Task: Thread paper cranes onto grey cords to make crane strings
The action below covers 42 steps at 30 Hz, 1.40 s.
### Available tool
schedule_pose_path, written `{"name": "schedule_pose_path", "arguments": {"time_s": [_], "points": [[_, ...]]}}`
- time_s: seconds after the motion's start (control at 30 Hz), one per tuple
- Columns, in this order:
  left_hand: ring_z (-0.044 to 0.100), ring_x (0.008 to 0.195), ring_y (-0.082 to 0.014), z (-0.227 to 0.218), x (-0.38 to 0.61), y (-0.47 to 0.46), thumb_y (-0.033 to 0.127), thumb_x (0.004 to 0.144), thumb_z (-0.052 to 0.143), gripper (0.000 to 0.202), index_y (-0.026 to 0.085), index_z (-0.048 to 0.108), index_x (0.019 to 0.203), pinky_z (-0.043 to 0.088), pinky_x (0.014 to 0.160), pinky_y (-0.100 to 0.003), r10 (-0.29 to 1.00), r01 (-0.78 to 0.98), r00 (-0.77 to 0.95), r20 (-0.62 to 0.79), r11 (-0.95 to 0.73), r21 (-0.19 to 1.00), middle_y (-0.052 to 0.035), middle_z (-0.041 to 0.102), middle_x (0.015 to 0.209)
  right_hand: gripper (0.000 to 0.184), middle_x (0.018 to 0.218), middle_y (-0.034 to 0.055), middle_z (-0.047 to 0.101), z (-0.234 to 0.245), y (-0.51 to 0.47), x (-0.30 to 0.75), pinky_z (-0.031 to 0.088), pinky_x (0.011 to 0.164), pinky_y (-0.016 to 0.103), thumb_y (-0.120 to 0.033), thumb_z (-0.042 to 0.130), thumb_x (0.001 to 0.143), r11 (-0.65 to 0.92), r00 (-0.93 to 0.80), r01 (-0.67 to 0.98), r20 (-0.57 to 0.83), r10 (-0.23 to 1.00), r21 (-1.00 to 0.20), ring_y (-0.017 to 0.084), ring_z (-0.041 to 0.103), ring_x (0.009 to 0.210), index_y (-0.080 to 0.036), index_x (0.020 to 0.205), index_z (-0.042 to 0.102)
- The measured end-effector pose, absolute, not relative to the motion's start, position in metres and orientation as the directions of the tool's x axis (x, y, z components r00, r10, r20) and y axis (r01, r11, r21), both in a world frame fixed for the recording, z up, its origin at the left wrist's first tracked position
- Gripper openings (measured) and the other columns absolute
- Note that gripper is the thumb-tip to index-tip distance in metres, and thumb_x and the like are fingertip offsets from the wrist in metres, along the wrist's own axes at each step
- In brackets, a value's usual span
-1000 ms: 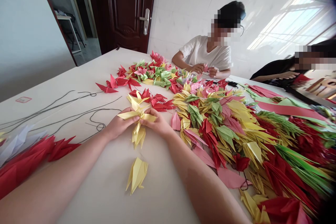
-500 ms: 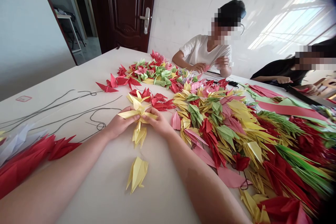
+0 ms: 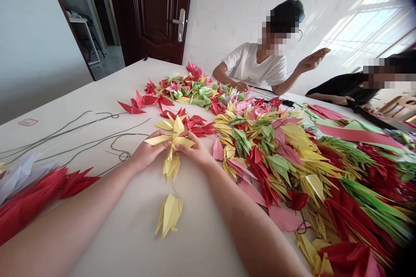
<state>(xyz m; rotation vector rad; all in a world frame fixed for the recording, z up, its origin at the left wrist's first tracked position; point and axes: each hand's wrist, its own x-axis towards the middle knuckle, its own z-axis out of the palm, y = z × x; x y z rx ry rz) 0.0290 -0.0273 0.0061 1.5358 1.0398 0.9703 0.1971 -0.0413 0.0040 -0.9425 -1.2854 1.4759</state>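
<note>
My left hand (image 3: 148, 152) and my right hand (image 3: 194, 151) meet over the white table (image 3: 126, 229), both pinching a yellow paper origami crane (image 3: 171, 149) between the fingers. Its folded points stick out above and below my fingers, and part of it is hidden by them. Just below my hands, a separate yellow paper crane (image 3: 169, 214) lies on the table. Red paper cranes (image 3: 188, 125) lie a little beyond my hands. To the left of my left hand runs a loose tangle of dark grey cord (image 3: 120, 149).
A large heap of red, yellow, pink and green paper cranes (image 3: 276, 156) covers the table's right side. More red and white cranes (image 3: 35, 186) lie at the left. Two co-workers sit at the far side, one with a raised hand (image 3: 312, 60). A dark wooden door (image 3: 149, 8) stands behind.
The co-worker in the white shirt has raised one hand high to the right. My hands stay in nearly the same place, and the yellow crane's folded points have shifted slightly between my fingers.
</note>
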Motion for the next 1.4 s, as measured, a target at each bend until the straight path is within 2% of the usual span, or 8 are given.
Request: {"name": "schedule_pose_path", "arguments": {"time_s": [0.17,0.4,0.7,0.93,1.13,1.4], "points": [[0.054,0.072,-0.0159,0.007,0.028,-0.027,0.045,0.074,0.056,0.027,0.020,0.048,0.077,0.041,0.067,-0.028,0.922,0.160,0.383,0.052,-0.122,0.979,0.0031,0.055,0.070,0.041,0.073,-0.0032,0.059,0.004,-0.042,0.198,0.046,0.069,0.028,-0.036,0.073,0.058,-0.042,-0.264,-0.111,-0.011,0.964,-0.993,0.012,0.058,0.065,-0.022,0.085,0.045],[0.052,0.068,-0.0158,0.005,0.027,-0.026,0.047,0.076,0.053,0.027,0.020,0.050,0.076,0.040,0.064,-0.028,0.905,0.229,0.417,0.078,-0.188,0.955,0.0024,0.053,0.069,0.040,0.071,-0.0046,0.056,-0.001,-0.040,0.201,0.044,0.064,0.024,-0.034,0.071,0.060,0.038,-0.284,-0.035,0.047,0.958,-0.999,0.010,0.055,0.063,-0.022,0.087,0.045],[0.050,0.066,-0.0144,0.007,0.028,-0.027,0.046,0.076,0.053,0.025,0.020,0.050,0.077,0.040,0.062,-0.025,0.897,0.274,0.428,0.107,-0.242,0.931,0.0030,0.050,0.070,0.034,0.073,-0.0025,0.055,-0.005,-0.037,0.201,0.043,0.064,0.025,-0.036,0.069,0.063,0.087,-0.228,0.084,0.066,0.971,-0.993,0.011,0.053,0.066,-0.022,0.085,0.048],[0.047,0.062,-0.0134,0.011,0.028,-0.029,0.046,0.076,0.052,0.025,0.020,0.050,0.075,0.039,0.059,-0.024,0.894,0.280,0.431,0.120,-0.259,0.924,0.0035,0.047,0.066,0.034,0.074,-0.0033,0.052,-0.002,-0.038,0.201,0.041,0.063,0.025,-0.035,0.069,0.061,0.082,-0.229,0.082,0.061,0.972,-0.993,0.011,0.050,0.066,-0.022,0.083,0.048],[0.046,0.061,-0.0141,0.010,0.028,-0.029,0.049,0.075,0.052,0.028,0.021,0.048,0.072,0.037,0.058,-0.025,0.895,0.263,0.434,0.106,-0.238,0.935,0.0035,0.047,0.064,0.033,0.074,-0.0038,0.049,-0.002,-0.037,0.200,0.041,0.062,0.023,-0.034,0.068,0.061,0.086,-0.243,0.002,0.083,0.967,-0.996,0.010,0.047,0.066,-0.021,0.082,0.047],[0.049,0.066,-0.0140,0.009,0.028,-0.027,0.047,0.073,0.056,0.029,0.020,0.046,0.072,0.039,0.061,-0.025,0.909,0.167,0.413,0.050,-0.130,0.977,0.0036,0.049,0.067,0.028,0.075,-0.0038,0.051,-0.006,-0.036,0.200,0.042,0.066,0.024,-0.034,0.066,0.065,0.055,-0.268,-0.089,0.078,0.960,-0.994,0.009,0.050,0.067,-0.021,0.082,0.048]]}}
